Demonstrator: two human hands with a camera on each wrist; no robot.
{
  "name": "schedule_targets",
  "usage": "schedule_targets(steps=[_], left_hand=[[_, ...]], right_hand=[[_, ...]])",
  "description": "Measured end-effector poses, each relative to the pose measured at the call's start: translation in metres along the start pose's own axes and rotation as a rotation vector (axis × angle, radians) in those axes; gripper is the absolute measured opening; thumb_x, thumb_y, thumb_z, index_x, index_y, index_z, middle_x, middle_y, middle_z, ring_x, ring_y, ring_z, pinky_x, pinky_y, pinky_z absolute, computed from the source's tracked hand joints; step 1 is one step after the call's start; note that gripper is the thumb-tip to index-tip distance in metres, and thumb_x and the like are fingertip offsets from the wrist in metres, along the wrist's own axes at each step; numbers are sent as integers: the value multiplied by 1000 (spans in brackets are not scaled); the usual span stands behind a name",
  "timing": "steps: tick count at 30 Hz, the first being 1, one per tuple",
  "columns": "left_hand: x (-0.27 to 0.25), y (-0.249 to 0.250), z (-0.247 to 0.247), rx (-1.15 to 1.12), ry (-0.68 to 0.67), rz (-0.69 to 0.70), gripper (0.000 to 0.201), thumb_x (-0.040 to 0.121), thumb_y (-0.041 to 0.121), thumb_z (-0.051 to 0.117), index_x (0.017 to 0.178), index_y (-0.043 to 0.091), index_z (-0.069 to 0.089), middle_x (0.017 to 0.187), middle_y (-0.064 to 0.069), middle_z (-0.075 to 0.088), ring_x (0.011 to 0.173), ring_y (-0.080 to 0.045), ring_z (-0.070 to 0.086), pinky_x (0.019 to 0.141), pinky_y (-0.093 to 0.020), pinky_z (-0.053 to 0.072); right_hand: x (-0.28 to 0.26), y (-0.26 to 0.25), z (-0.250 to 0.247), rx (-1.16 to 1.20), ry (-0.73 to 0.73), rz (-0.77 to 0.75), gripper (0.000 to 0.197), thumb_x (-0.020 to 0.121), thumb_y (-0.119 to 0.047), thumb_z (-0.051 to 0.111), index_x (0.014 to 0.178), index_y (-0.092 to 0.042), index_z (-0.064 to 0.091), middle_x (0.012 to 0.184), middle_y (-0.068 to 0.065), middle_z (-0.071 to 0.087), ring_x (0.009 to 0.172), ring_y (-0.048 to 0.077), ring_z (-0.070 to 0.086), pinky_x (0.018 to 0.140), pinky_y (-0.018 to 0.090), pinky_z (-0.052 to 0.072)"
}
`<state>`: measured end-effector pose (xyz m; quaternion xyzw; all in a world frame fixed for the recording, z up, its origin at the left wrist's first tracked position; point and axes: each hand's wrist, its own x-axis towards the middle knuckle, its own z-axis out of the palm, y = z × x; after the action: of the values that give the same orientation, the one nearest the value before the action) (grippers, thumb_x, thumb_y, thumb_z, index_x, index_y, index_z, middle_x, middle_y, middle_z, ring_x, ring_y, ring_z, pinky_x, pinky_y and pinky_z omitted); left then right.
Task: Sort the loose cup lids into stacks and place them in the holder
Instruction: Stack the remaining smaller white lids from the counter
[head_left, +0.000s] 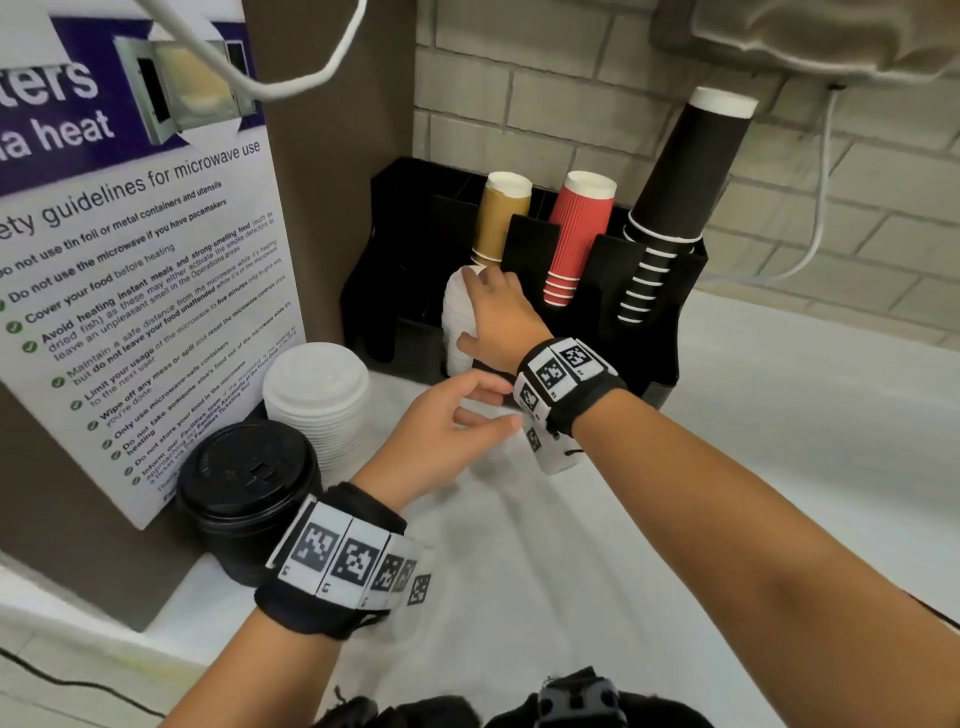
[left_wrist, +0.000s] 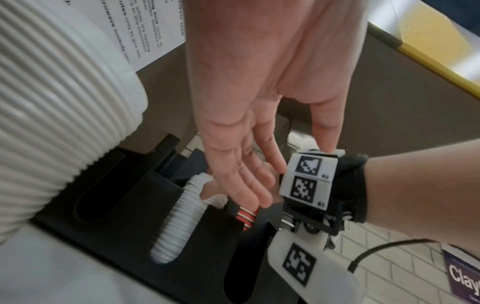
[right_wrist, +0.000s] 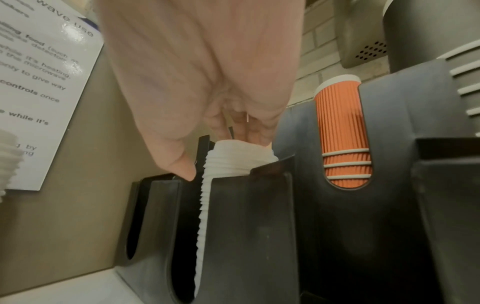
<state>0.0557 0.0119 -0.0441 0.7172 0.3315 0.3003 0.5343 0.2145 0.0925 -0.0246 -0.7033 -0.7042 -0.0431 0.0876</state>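
A black holder (head_left: 655, 332) stands against the brick wall. One of its front slots contains a white lid stack (head_left: 453, 319), leaning back, also seen in the right wrist view as a ribbed column (right_wrist: 240, 159). My right hand (head_left: 470, 306) holds that stack: the fingers lie over its top and the thumb runs down its side. My left hand (head_left: 496, 409) hovers just below the right wrist with relaxed fingers and holds nothing. A second, larger white lid stack (head_left: 317, 395) and a black lid stack (head_left: 249, 483) stand on the counter at the left.
The holder's back slots carry tan cups (head_left: 501, 218), red cups (head_left: 576, 234) and tall black cups (head_left: 675, 171). A microwave safety poster (head_left: 130, 260) hangs on the brown panel at the left. A white cloth (head_left: 571, 545) covers the counter.
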Motion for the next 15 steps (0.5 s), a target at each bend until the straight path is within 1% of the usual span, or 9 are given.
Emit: schedule_targets(steps=[2, 4, 5, 7, 9, 11, 13, 15], left_hand=[[-1, 11, 0, 23, -8, 30, 23, 84, 30, 72, 103, 40, 62, 110, 13, 62, 91, -7, 65, 79, -19, 49], [-3, 21, -3, 52, -10, 62, 26, 84, 29, 72, 108, 33, 64, 110, 10, 63, 92, -8, 66, 81, -17, 49], [-5, 27, -4, 67, -10, 77, 28, 84, 29, 72, 111, 30, 65, 111, 10, 63, 92, -8, 66, 79, -14, 49], [-9, 38, -8, 95, -5, 102, 30, 84, 30, 72, 113, 27, 65, 109, 11, 63, 89, -5, 65, 73, -8, 47], [-13, 51, -10, 114, -11, 125, 29, 84, 30, 71, 113, 27, 65, 108, 12, 62, 85, -1, 64, 70, -6, 46], [-18, 63, -12, 135, -26, 140, 28, 84, 31, 70, 112, 28, 65, 105, 14, 61, 83, -2, 64, 72, -8, 47], [-22, 74, -15, 161, -41, 144, 27, 84, 32, 70, 110, 29, 64, 104, 15, 61, 84, -7, 66, 77, -13, 50], [-26, 83, -18, 221, -58, 145, 27, 85, 33, 69, 112, 28, 64, 106, 14, 61, 84, -10, 66, 80, -19, 51]], right_hand=[[-4, 2, -4, 10, -5, -5, 78, 87, -27, 61, 149, -4, 21, 141, 17, 33, 126, 31, 33, 102, 36, 37], [-6, 3, -9, 30, -19, -4, 76, 87, -24, 60, 149, -4, 21, 143, 18, 32, 126, 32, 34, 103, 39, 38], [-7, 5, -12, 42, -29, -3, 75, 87, -23, 59, 149, -4, 21, 143, 18, 32, 126, 33, 34, 103, 40, 38], [-8, 9, -17, 57, -55, -3, 72, 89, -21, 57, 149, -4, 21, 143, 19, 34, 125, 35, 36, 102, 42, 38], [-10, 13, -22, 53, -85, -9, 68, 92, -21, 54, 149, -4, 21, 142, 20, 37, 125, 36, 37, 102, 44, 38], [-12, 16, -24, 27, -96, -18, 66, 93, -23, 54, 149, -5, 22, 140, 19, 39, 125, 36, 38, 101, 46, 39], [-16, 16, -25, 11, -81, -21, 67, 93, -24, 55, 149, -8, 22, 140, 18, 39, 126, 36, 39, 101, 46, 40], [-19, 15, -27, 21, -75, -24, 67, 93, -25, 55, 150, -10, 22, 142, 17, 38, 127, 36, 39, 103, 46, 39]])
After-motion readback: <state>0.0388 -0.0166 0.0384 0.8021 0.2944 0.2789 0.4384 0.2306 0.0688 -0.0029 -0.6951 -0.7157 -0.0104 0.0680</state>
